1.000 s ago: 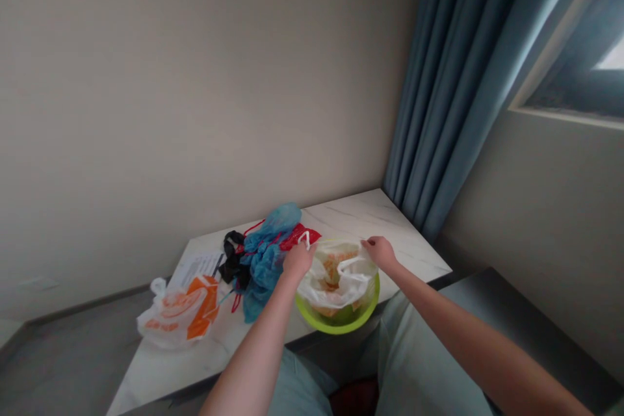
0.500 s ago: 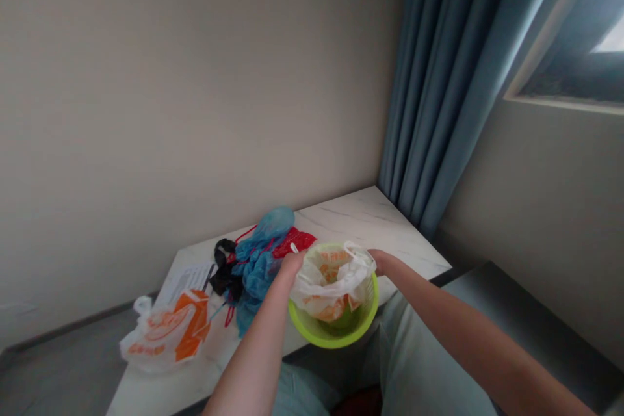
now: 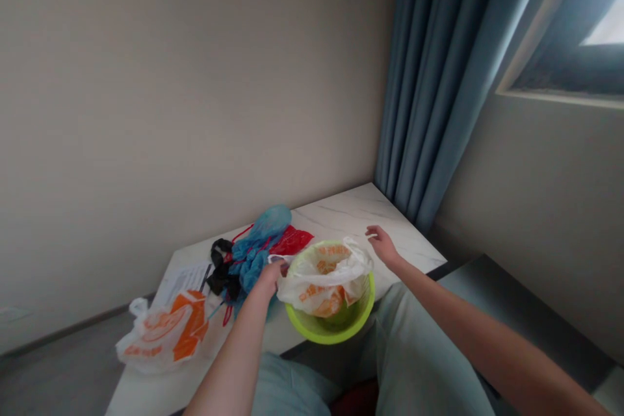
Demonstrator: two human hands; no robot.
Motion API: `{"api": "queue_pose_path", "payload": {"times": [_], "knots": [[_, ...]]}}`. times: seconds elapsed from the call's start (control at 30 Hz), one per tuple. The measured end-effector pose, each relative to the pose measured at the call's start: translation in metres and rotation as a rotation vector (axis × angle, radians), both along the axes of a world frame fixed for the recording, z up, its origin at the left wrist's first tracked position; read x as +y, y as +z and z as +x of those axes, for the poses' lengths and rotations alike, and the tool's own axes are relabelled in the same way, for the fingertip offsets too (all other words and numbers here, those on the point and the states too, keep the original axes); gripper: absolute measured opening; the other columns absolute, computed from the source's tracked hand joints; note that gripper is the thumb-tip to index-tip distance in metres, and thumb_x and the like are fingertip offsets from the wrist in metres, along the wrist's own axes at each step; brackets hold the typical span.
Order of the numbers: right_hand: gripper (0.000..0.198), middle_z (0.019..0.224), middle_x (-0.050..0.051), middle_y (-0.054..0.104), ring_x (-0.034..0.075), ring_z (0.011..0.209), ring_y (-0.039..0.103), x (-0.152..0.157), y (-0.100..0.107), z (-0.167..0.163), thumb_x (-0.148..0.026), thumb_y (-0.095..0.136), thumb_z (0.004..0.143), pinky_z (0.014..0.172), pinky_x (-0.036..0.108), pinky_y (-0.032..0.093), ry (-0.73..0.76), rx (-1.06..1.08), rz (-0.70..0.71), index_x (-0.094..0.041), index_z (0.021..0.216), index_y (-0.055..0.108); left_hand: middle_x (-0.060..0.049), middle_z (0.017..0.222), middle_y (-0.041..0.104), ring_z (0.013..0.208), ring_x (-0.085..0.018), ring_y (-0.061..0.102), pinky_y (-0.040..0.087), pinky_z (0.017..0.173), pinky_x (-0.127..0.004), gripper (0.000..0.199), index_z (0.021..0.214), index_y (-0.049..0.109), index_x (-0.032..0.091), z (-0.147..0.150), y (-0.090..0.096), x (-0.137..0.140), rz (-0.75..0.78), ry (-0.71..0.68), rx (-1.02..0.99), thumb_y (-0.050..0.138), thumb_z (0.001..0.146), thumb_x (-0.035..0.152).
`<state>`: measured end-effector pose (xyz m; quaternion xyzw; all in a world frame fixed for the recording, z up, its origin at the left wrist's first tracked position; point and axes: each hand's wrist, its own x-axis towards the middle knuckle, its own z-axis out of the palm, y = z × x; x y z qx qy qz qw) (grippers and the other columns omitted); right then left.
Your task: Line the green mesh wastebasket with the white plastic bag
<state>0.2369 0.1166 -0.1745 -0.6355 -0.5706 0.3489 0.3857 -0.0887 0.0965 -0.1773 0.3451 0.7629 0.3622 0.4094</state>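
Note:
A white plastic bag with orange print (image 3: 319, 289) lies over a lime-green basket (image 3: 331, 337), partly lining it, its mouth spread at the top. My left hand (image 3: 273, 275) is closed on the bag's left edge, where a white handle loop sticks out past the fingers. Off to the right of the basket, my right hand (image 3: 383, 244) hovers apart from the bag, fingers slightly bent and nothing in them. The basket stands at the table's near edge, in front of my knees.
On the marble-patterned table (image 3: 341, 208) lie crumpled blue bags (image 3: 253, 253), a red bag (image 3: 291, 240), black bags (image 3: 224, 279) and a printed sheet (image 3: 180, 281). Another white-and-orange bag (image 3: 168, 331) sits at the left. A blue curtain (image 3: 429, 91) hangs behind the right corner.
My right hand has let go of the bag's right side and moved up and away. My left hand has shifted left, drawing the bag's left edge outward over the basket rim.

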Motion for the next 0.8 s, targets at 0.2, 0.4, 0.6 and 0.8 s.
{"api": "queue_pose_path", "payload": {"times": [0.2, 0.4, 0.6, 0.8], "knots": [[0.052, 0.131, 0.008, 0.063, 0.023, 0.127, 0.049, -0.034, 0.087, -0.009, -0.011, 0.052, 0.076, 0.112, 0.042, 0.033, 0.723, -0.359, 0.476, -0.021, 0.125, 0.062, -0.025, 0.133, 0.055, 0.132, -0.037, 0.048, 0.045, 0.101, -0.053, 0.061, 0.132, 0.044, 0.011, -0.016, 0.014, -0.042, 0.08, 0.256, 0.374, 0.066, 0.079, 0.031], [0.05, 0.117, 0.013, 0.067, 0.032, 0.124, 0.047, -0.067, 0.102, -0.005, -0.031, 0.077, 0.069, 0.118, 0.053, 0.015, 0.842, -0.748, 0.447, -0.017, 0.116, 0.069, -0.011, 0.131, 0.061, 0.13, -0.028, 0.05, 0.029, 0.115, -0.05, 0.038, 0.114, 0.065, 0.022, -0.012, 0.039, -0.084, 0.578, -0.7, 0.889, 0.043, 0.085, 0.012], [0.038, 0.093, 0.012, 0.07, 0.033, 0.109, 0.053, -0.098, 0.068, 0.021, -0.037, 0.081, 0.069, 0.117, 0.054, 0.017, 0.72, -0.897, 0.345, -0.016, 0.099, 0.071, -0.01, 0.128, 0.061, 0.125, -0.028, 0.053, 0.037, 0.113, -0.05, 0.04, 0.127, 0.058, 0.023, -0.017, 0.034, -0.118, 0.572, -0.95, 0.836, 0.056, 0.088, 0.029], [0.022, 0.085, 0.011, 0.072, 0.028, 0.097, 0.062, -0.143, 0.017, 0.021, -0.039, 0.061, 0.092, 0.11, 0.046, 0.031, 0.588, -0.897, 0.192, -0.019, 0.095, 0.07, -0.013, 0.134, 0.052, 0.129, -0.031, 0.049, 0.044, 0.108, -0.049, 0.047, 0.123, 0.056, 0.022, -0.027, 0.013, -0.142, 0.604, -0.878, 0.759, 0.069, 0.082, 0.042]]}}
